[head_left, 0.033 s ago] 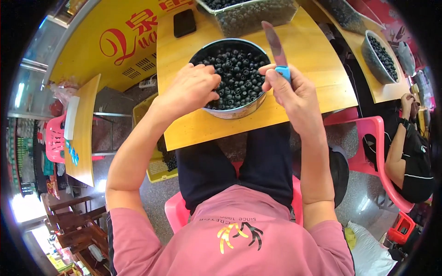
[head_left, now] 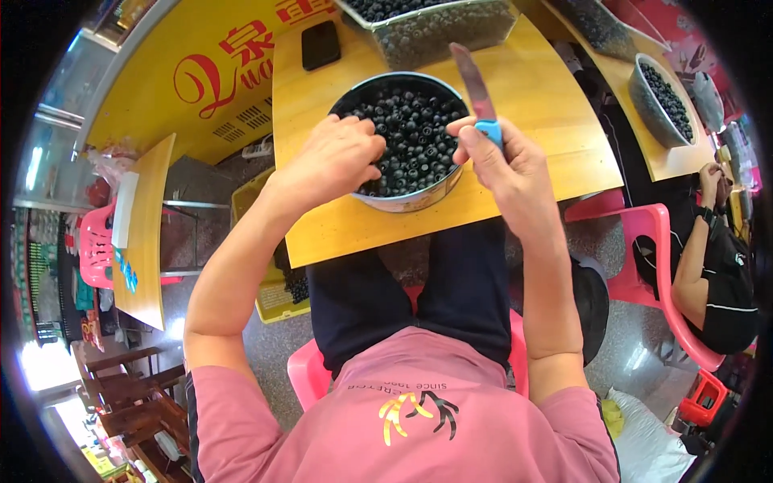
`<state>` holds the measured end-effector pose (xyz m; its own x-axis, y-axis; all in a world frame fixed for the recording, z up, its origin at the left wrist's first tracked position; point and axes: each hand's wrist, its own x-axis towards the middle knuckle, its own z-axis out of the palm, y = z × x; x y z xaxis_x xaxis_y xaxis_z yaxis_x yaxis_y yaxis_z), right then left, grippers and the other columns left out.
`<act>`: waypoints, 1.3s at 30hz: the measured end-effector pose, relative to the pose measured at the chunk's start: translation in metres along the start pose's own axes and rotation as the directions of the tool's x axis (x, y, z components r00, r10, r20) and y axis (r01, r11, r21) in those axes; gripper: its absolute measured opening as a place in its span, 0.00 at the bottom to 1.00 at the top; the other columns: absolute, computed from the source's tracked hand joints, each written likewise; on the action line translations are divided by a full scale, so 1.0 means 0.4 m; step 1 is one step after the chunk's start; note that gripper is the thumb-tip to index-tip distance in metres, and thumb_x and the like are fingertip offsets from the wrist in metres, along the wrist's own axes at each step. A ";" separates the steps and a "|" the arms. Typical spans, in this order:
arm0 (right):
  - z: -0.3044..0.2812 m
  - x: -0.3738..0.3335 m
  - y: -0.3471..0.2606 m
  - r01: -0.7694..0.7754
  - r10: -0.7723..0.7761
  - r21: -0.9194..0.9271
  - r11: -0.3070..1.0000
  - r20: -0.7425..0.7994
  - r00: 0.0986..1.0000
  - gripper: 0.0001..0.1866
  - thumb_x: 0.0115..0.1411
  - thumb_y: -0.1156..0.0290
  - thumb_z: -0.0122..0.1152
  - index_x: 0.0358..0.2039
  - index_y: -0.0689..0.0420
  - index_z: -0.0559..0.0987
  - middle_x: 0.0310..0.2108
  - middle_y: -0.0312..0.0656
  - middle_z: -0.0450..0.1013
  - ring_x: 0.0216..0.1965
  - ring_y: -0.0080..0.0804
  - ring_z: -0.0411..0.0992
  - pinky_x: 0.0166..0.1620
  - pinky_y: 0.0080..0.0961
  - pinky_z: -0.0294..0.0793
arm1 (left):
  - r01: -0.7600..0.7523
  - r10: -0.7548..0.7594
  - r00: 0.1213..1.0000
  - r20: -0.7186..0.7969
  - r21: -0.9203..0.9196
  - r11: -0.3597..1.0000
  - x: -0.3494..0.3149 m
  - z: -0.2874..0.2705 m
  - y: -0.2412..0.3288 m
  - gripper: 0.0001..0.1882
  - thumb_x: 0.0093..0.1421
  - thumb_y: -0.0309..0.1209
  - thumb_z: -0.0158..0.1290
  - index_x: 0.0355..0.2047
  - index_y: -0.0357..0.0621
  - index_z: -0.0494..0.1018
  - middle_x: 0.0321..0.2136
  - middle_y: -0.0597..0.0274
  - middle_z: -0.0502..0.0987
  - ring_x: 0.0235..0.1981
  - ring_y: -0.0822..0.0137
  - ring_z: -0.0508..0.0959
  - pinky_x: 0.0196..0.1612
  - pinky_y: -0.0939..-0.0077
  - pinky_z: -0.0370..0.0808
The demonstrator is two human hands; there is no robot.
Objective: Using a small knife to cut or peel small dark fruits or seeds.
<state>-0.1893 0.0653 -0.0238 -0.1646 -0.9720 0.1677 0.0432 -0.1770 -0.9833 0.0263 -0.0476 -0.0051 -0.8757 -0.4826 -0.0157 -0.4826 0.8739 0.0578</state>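
A round tin [head_left: 411,203] with a pale rim stands near the front edge of the table, holding many small, round, black pieces [head_left: 415,141], some with a ring or hole on top; I cannot tell their kind. My left hand [head_left: 340,153] reaches over the tin's left rim, its fingers curled down at the pieces. Whatever those fingertips may pinch is hidden. On the right side of the tin, my right hand [head_left: 503,161] grips a knife [head_left: 473,84] by its blue handle. The blade points up and away from me, tilted slightly left.
Behind the tin, a clear rectangular tub [head_left: 443,36] holds more black pieces. A black phone [head_left: 320,45] lies on the wooden table [head_left: 555,129]. At right, a bowl [head_left: 664,101] of black pieces sits on another table, near a seated person's arm [head_left: 694,258] and a pink chair [head_left: 664,266].
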 end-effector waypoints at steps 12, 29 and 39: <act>0.033 -0.004 0.036 -0.047 0.046 0.082 0.996 0.016 0.999 0.11 0.64 0.65 0.60 0.38 0.61 0.79 0.29 0.32 0.75 0.30 0.14 0.68 0.34 0.12 0.66 | -0.088 -0.329 0.924 -0.196 -0.945 0.316 -0.001 0.024 0.093 0.09 0.59 0.21 0.57 0.41 0.36 0.75 0.31 0.71 0.73 0.34 0.83 0.74 0.36 0.87 0.71; 0.053 -0.003 0.021 -0.186 0.183 0.270 0.945 0.037 0.982 0.09 0.62 0.67 0.64 0.38 0.59 0.80 0.19 0.27 0.68 0.17 0.11 0.59 0.19 0.12 0.53 | -0.170 -0.200 0.845 -0.495 -0.605 0.778 0.004 0.000 0.148 0.15 0.54 0.20 0.57 0.44 0.40 0.72 0.29 0.64 0.73 0.22 0.73 0.70 0.26 0.80 0.69; 0.058 -0.008 0.010 -0.328 0.317 0.556 0.764 0.120 0.941 0.08 0.63 0.66 0.61 0.38 0.57 0.77 0.19 0.27 0.67 0.16 0.11 0.59 0.20 0.12 0.56 | -0.204 -0.307 0.734 -0.606 -0.628 0.751 0.001 0.072 0.171 0.17 0.52 0.17 0.61 0.43 0.40 0.73 0.35 0.62 0.73 0.31 0.74 0.73 0.32 0.81 0.70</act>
<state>-0.1659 0.0642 -0.0266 -0.0229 -0.9891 -0.1456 0.6347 0.0982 -0.7665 -0.0077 0.0137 -0.0298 -0.4856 -0.6579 0.5756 -0.1754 0.7185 0.6731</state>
